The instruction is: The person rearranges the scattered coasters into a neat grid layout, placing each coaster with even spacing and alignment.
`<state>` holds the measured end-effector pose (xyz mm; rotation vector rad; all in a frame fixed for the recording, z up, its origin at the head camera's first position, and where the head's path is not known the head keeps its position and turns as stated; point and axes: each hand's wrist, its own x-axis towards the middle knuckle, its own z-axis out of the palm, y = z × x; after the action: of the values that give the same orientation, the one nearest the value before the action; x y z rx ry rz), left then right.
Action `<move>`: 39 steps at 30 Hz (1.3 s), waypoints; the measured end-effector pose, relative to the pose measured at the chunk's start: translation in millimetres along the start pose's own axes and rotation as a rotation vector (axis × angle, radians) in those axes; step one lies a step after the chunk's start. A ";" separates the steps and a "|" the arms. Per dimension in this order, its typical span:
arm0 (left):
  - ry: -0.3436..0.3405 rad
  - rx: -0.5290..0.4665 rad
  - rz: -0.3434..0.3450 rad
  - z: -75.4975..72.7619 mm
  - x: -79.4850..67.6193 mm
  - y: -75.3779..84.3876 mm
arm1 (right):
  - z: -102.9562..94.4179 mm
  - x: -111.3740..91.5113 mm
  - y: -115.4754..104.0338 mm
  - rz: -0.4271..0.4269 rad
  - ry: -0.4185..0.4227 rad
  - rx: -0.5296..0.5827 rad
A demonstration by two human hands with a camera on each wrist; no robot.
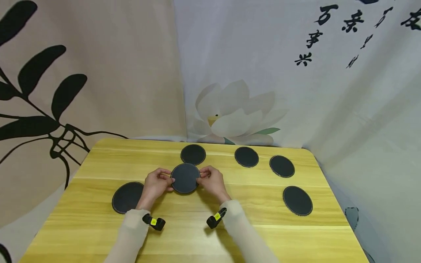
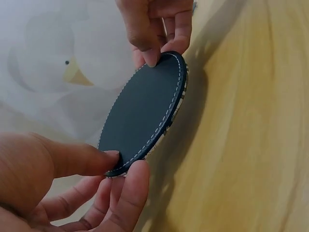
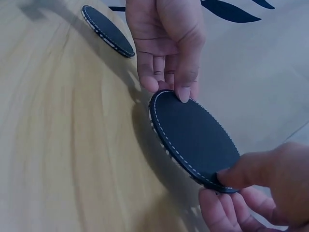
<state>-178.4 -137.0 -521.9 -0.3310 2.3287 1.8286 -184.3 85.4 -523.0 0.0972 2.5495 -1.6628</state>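
A round black coaster (image 1: pixel 185 178) with pale stitching round its rim is held between both hands above the table. My left hand (image 1: pixel 156 184) pinches its left edge, thumb on top and fingers beneath. On the opposite edge, my right hand (image 1: pixel 213 182) pinches it the same way. In the left wrist view the coaster (image 2: pixel 145 113) is tilted, and a patterned underside shows along its edge. The right wrist view shows the same coaster (image 3: pixel 193 137) raised off the wood, with a shadow below.
On the wooden table (image 1: pixel 197 233) lie more black coasters: one behind the held one (image 1: pixel 193 154), one by the left forearm (image 1: pixel 127 197), and several to the right, including the nearest there (image 1: pixel 297 201). A printed curtain (image 1: pixel 131 73) hangs behind the table.
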 end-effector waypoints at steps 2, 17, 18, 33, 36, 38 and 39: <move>0.010 0.013 0.021 3.6 -2.2 0.4 | -1.6 -1.9 3.0 0.004 -0.002 0.002; 0.048 0.115 0.057 28.5 -10.3 3.9 | -14.3 -12.4 16.1 0.013 0.016 -0.025; 0.048 0.118 0.060 29.1 -10.2 3.3 | -14.5 -12.6 16.3 0.011 0.019 -0.034; -0.009 0.197 0.039 30.4 -10.0 -2.8 | -8.3 -17.7 20.9 -0.053 0.002 -0.149; -0.015 0.190 0.023 30.5 -10.4 -3.6 | -7.4 -19.5 20.8 -0.043 0.004 -0.146; -0.018 0.189 0.017 31.1 -10.5 -4.5 | -7.9 -20.8 20.3 -0.031 0.006 -0.147; -0.019 0.187 0.017 31.5 -10.7 -4.9 | -8.2 -21.2 20.3 -0.027 0.005 -0.150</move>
<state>-167.0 -106.7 -531.2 -0.2685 2.4714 1.5972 -161.4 101.1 -535.8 0.0560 2.6801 -1.4757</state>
